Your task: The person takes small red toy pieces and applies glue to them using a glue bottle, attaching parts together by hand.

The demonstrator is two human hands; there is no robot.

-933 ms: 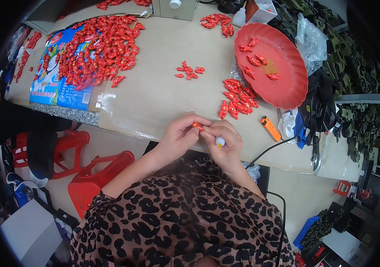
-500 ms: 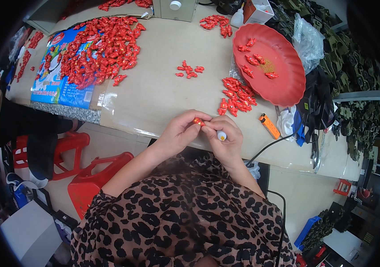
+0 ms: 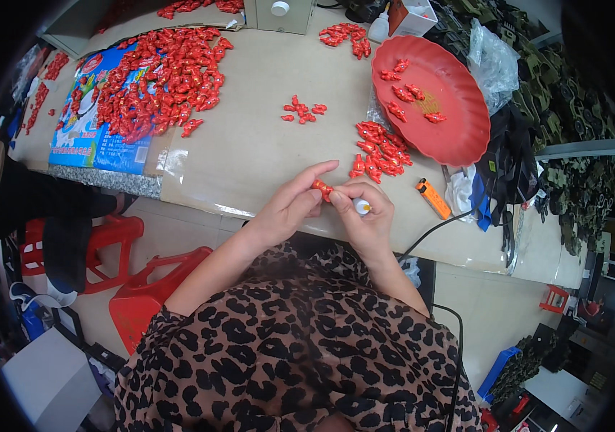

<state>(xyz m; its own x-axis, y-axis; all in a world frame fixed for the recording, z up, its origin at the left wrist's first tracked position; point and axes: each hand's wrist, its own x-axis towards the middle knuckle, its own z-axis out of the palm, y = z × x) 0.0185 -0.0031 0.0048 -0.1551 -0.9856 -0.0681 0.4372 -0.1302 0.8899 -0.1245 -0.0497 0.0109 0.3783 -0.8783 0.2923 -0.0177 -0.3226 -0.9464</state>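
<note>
Above the table's front edge, my left hand (image 3: 287,210) pinches a small shiny red figurine (image 3: 322,189) between thumb and fingers, with its index finger stretched out past it. My right hand (image 3: 370,225) meets it from the other side, thumb and fingertips at the figurine's right end. Tucked in that same right hand is a small white tube or bottle with a yellow tip (image 3: 362,207); most of its body is hidden by the fingers. Just beyond my hands lies a pile of similar red figurines (image 3: 379,153), and a smaller cluster (image 3: 303,110) sits farther left.
A large heap of red figurines (image 3: 167,86) covers a blue printed cardboard sheet (image 3: 124,160) at left. At right stands a red scalloped tray (image 3: 458,133) holding several figurines. Near it lie an orange item (image 3: 433,199), a black cable (image 3: 433,235) and a clear plastic bag (image 3: 494,65).
My left index finger has lifted off the figurine and straightened. The figurine shows more of its length now. The white tube has tilted slightly in my right hand.
</note>
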